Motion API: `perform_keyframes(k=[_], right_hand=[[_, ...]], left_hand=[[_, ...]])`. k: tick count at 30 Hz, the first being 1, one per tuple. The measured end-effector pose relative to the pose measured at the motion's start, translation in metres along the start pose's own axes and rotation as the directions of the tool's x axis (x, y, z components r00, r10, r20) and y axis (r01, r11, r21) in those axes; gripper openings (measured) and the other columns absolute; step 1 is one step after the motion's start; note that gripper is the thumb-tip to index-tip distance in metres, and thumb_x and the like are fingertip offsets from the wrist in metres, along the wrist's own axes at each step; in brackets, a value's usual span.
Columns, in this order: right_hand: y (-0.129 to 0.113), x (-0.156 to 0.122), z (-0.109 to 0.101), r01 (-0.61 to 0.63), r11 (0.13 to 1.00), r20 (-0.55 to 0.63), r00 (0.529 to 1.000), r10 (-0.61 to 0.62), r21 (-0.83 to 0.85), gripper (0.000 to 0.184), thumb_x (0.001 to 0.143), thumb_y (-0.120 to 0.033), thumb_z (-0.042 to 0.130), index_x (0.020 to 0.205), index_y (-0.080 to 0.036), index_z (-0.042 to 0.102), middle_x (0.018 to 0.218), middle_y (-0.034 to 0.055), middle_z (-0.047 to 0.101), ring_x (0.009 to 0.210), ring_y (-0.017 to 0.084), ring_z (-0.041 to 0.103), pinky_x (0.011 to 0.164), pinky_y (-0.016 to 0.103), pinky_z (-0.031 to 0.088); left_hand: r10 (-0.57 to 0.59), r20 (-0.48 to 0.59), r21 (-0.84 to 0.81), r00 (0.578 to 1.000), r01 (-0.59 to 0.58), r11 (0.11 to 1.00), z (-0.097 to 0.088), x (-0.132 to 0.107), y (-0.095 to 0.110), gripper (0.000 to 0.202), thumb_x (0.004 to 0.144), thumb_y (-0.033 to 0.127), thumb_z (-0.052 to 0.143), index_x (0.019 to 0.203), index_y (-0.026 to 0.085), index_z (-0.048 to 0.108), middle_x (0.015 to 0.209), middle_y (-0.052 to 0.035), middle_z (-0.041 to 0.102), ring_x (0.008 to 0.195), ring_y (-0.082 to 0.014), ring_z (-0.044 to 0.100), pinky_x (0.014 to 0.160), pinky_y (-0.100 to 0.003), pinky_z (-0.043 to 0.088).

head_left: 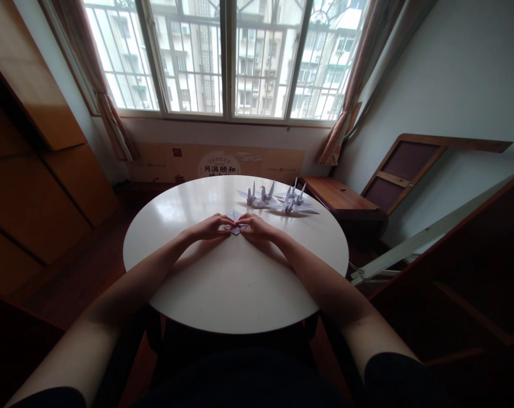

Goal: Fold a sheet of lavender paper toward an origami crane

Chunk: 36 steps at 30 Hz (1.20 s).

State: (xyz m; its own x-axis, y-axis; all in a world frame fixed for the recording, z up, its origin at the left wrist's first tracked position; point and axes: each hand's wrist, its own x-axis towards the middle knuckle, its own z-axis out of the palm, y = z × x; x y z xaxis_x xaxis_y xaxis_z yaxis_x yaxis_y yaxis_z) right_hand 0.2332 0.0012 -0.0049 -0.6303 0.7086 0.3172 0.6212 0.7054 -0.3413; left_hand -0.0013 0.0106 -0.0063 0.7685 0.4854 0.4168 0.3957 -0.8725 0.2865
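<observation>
A small pale lilac folded paper (234, 220) lies on the round white table (188, 215), near its middle. My left hand (208, 228) pinches the paper's left side with curled fingers. My right hand (257, 228) pinches its right side the same way. Both hands rest on the tabletop and cover much of the paper, so only its pointed upper tips show. Behind the hands, toward the far right of the table, stand several finished lilac paper cranes (277, 199) in a loose row.
A low wooden bench (339, 195) and a leaning wooden frame (403, 164) stand right of the table. Wooden cabinets (31, 187) line the left wall. A cardboard panel (218, 163) with printed characters sits under the barred window (222, 56).
</observation>
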Motion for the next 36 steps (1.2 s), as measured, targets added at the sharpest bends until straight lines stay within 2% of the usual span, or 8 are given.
perform_keyframes(k=[25,36], right_hand=[[-0.0001,-0.0002,-0.0005,-0.005,1.000,0.008,1.000,0.005,-0.008,0.031,0.084,-0.023,0.063,0.114,-0.024,0.070,0.114,0.0096,0.063,0.107,0.024,0.058,0.096,0.039,0.043],[0.0000,-0.0001,-0.0009,0.002,1.000,0.007,1.000,-0.002,-0.007,0.029,0.084,-0.023,0.062,0.113,-0.024,0.070,0.114,0.0104,0.063,0.108,0.026,0.057,0.097,0.041,0.044]], left_hand=[[0.010,-0.018,-0.015,1.000,-0.010,1.000,0.0010,-0.0010,-0.0025,0.032,0.085,0.033,0.064,0.114,0.022,0.069,0.109,-0.0101,0.070,0.096,-0.0216,0.065,0.090,-0.034,0.047],[0.022,-0.013,-0.044,1.000,-0.022,0.999,0.0037,0.0001,-0.0082,0.028,0.092,0.032,0.055,0.112,0.021,0.070,0.108,-0.0113,0.070,0.096,-0.0197,0.065,0.088,-0.033,0.049]])
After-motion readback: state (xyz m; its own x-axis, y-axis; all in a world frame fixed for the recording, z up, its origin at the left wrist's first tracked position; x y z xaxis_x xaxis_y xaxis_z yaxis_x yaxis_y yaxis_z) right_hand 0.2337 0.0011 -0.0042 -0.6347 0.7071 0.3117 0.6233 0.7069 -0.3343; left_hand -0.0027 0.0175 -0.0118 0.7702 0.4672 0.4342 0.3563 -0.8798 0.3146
